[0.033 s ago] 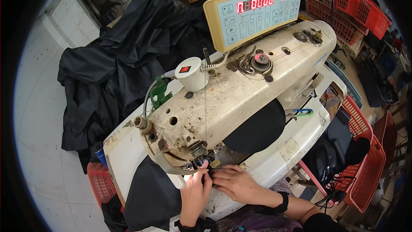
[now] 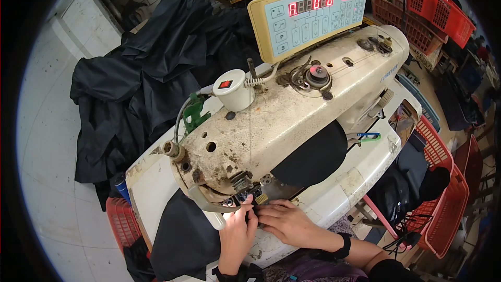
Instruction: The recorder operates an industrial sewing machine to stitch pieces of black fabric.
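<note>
The black cloth [image 2: 182, 230] is lying flat on the white sewing table [image 2: 365, 169], right under the fingers of both hands, and it is running on under the needle part [image 2: 245, 190] of the old cream sewing machine [image 2: 292, 120]. The left hand [image 2: 236, 235] is pressing down on the cloth with its fingers close together, just in front of the needle. The right hand [image 2: 287, 223] is lying flat beside it, fingers stretched toward the needle, touching the cloth too. Both hands are probably keeping the cloth smooth and straight so it does not slip.

The fingertips are sitting very close to the needle, so there is little room there. More black cloth [image 2: 313, 156] is poking out behind the fingers, under the machine arm. To the left of the fingers the cloth is hanging over the table edge. Far past the fingers, a big black fabric pile [image 2: 141, 83] is resting behind the machine. A control panel [image 2: 308, 18] with red lights is standing on top. Red baskets [image 2: 438, 188] are sitting to the right of the fingers, well apart.
</note>
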`<state>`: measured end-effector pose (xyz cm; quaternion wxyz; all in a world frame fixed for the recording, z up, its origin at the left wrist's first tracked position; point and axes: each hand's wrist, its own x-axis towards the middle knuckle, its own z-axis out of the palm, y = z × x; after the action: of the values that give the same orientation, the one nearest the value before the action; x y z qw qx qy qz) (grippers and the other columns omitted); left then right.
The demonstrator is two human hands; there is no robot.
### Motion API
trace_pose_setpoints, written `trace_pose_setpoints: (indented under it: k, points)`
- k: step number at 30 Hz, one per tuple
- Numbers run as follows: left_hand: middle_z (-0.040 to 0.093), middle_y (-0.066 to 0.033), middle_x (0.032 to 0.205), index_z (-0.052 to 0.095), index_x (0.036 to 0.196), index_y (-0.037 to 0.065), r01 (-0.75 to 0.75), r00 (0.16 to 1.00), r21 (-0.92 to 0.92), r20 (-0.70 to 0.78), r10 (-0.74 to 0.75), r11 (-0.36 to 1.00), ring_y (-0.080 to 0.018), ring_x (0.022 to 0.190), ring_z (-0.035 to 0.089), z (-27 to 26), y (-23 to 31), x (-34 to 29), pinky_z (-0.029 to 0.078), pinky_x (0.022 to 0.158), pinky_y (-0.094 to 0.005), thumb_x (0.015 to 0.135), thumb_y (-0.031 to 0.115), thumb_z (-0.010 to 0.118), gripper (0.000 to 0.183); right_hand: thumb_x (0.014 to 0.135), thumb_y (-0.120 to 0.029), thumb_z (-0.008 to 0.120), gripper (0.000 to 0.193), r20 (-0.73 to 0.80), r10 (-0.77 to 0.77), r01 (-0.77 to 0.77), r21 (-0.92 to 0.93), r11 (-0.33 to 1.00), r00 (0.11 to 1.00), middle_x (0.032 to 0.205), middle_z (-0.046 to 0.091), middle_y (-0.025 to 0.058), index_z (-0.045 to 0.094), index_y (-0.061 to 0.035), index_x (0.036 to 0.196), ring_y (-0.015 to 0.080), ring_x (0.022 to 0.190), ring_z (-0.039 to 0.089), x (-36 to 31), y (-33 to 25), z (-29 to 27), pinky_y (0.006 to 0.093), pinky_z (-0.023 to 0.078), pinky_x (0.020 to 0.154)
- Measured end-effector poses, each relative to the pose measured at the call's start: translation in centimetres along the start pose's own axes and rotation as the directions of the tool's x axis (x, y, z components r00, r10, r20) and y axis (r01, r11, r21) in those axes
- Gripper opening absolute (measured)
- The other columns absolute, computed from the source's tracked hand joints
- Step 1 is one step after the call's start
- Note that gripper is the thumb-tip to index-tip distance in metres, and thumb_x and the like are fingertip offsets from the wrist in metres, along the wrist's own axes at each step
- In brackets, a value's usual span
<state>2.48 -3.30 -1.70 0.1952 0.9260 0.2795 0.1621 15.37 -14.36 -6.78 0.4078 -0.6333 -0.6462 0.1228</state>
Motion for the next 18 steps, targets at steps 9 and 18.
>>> trace_pose_setpoints:
  k: [9,18]
  points:
    - [0.061,-0.0189,0.12,0.063,0.123,0.009,-0.101,0.991,0.205,-0.063,0.116,0.974,-0.0403,0.112,0.054,-2.0,-2.8,-0.1,0.036,0.103,-0.0491,0.082,0.014,0.074,0.042,0.088,-0.02,0.068,0.028,-0.022,0.005,-0.006,-0.028,1.0,1.0,0.119,0.066,0.0065,0.063,-0.0079,0.113,0.0217,0.108,0.062,1.2,1.2,-0.2,0.0357,0.04,0.098]
    - [0.069,-0.0082,0.098,0.064,0.097,0.001,-0.203,0.956,0.324,-0.139,0.259,0.924,-0.0283,0.104,0.062,-3.6,-3.3,0.0,0.034,0.107,-0.0543,0.079,-0.001,0.069,0.019,0.087,-0.018,0.07,0.025,-0.006,-0.011,0.011,-0.017,1.0,1.0,0.11,0.069,0.0026,0.069,-0.0094,0.11,0.0199,0.101,0.063,1.5,1.2,-0.5,0.0346,0.04,0.097]
